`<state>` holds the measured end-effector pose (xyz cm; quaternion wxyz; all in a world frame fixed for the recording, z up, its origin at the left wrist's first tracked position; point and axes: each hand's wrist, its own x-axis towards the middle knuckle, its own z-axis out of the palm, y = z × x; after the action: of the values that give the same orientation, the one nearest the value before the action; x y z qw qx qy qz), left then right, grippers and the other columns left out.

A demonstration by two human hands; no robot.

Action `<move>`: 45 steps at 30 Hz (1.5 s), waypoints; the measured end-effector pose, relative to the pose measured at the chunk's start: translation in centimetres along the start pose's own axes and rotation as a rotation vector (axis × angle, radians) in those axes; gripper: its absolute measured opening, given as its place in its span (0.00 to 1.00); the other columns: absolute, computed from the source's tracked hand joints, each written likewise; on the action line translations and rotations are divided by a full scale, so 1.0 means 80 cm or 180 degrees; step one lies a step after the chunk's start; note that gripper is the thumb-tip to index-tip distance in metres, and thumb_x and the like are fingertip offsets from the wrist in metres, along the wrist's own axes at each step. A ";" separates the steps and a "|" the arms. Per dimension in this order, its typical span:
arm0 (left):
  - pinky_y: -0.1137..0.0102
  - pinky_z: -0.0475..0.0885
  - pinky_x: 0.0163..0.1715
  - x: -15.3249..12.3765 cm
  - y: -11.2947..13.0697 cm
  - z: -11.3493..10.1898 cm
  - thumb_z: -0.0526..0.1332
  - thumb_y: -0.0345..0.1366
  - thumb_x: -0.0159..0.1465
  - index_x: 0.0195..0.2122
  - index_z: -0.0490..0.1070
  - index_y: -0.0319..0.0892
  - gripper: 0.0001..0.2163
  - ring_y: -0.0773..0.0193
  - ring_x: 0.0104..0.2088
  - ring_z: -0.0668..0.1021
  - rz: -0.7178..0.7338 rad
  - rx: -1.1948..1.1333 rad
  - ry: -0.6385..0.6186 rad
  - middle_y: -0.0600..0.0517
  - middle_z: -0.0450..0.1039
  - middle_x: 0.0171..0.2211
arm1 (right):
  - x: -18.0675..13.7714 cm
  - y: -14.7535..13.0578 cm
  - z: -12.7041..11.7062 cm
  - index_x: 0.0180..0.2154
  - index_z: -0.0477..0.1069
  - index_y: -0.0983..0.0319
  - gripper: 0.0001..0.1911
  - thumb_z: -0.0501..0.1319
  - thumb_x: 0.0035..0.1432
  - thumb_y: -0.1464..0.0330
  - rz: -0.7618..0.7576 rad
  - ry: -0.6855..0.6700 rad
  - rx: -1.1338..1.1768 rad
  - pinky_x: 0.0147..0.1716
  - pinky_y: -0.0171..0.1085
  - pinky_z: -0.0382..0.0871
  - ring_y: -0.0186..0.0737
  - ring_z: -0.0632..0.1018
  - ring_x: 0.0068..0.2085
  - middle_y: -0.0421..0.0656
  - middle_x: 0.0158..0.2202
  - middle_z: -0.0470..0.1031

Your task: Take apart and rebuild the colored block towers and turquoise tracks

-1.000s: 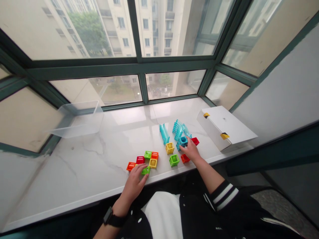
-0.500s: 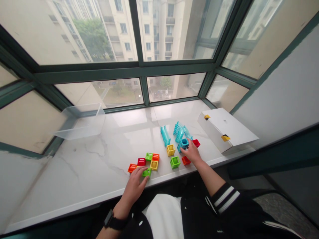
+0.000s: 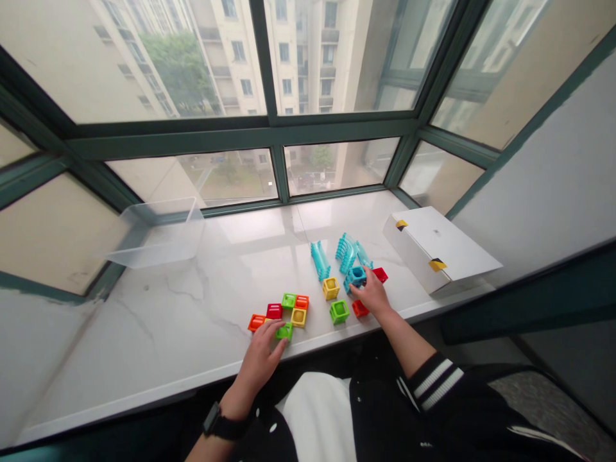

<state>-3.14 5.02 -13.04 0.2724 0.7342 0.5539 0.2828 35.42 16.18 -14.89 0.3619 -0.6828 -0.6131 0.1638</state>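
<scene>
My left hand [image 3: 262,351] rests at the front of the sill, thumb and fingers closed about a green block [image 3: 285,331]. Touching it in a low cluster are a yellow block [image 3: 299,317], an orange block [image 3: 302,302], another green block [image 3: 289,301], a red block [image 3: 274,311] and an orange-red block [image 3: 256,322]. A yellow piece is partly covered by my fingers. Over to the right, my right hand [image 3: 373,294] grips a blue block [image 3: 357,276] between thumb and fingers. Around that hand are red blocks [image 3: 380,274], a yellow block [image 3: 330,288] and a green block [image 3: 339,312].
Behind the blocks lie a straight blue track piece [image 3: 320,260] and a curved one [image 3: 345,252]. A white box [image 3: 445,250] with yellow-black tabs stands at the right. A clear plastic bin [image 3: 156,260] sits at the left, by the window frame [image 3: 240,131].
</scene>
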 end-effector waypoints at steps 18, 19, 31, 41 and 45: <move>0.48 0.73 0.62 0.000 -0.003 0.000 0.61 0.38 0.69 0.56 0.74 0.48 0.15 0.49 0.59 0.78 0.0068 0.0022 0.0077 0.45 0.78 0.57 | 0.002 -0.003 -0.002 0.67 0.62 0.60 0.39 0.67 0.57 0.58 -0.0005 -0.0126 -0.0083 0.56 0.59 0.76 0.61 0.77 0.60 0.56 0.60 0.74; 0.47 0.73 0.62 0.000 -0.003 0.000 0.60 0.36 0.68 0.56 0.74 0.48 0.16 0.49 0.59 0.78 0.0067 0.0005 0.0087 0.45 0.78 0.57 | 0.002 -0.003 -0.003 0.67 0.62 0.60 0.39 0.67 0.56 0.58 -0.0009 -0.0130 -0.0095 0.57 0.60 0.75 0.62 0.77 0.60 0.56 0.61 0.74; 0.55 0.78 0.52 0.002 0.002 -0.008 0.55 0.32 0.68 0.54 0.74 0.48 0.16 0.54 0.46 0.82 -0.0055 -0.0200 0.0376 0.49 0.80 0.44 | 0.001 0.001 -0.002 0.67 0.62 0.58 0.40 0.68 0.56 0.57 0.0118 -0.0183 0.0033 0.56 0.58 0.77 0.60 0.79 0.58 0.54 0.61 0.74; 0.57 0.78 0.52 -0.002 0.006 -0.014 0.61 0.41 0.70 0.58 0.72 0.49 0.16 0.54 0.47 0.81 -0.0008 -0.0177 0.0464 0.48 0.78 0.45 | -0.011 -0.005 -0.009 0.70 0.58 0.57 0.45 0.70 0.55 0.58 0.0044 -0.0074 0.0550 0.59 0.55 0.77 0.56 0.77 0.61 0.55 0.66 0.67; 0.58 0.77 0.53 -0.002 0.008 -0.014 0.57 0.36 0.71 0.57 0.72 0.48 0.15 0.55 0.48 0.81 -0.0023 -0.0222 0.0594 0.48 0.78 0.47 | -0.025 -0.018 -0.030 0.71 0.56 0.58 0.45 0.70 0.58 0.57 -0.0056 0.0054 0.0653 0.60 0.57 0.76 0.56 0.78 0.59 0.57 0.67 0.65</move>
<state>-3.60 4.82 -11.83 0.2460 0.6927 0.5694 0.3681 35.63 13.53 -12.69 0.4366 -0.6381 -0.5960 0.2167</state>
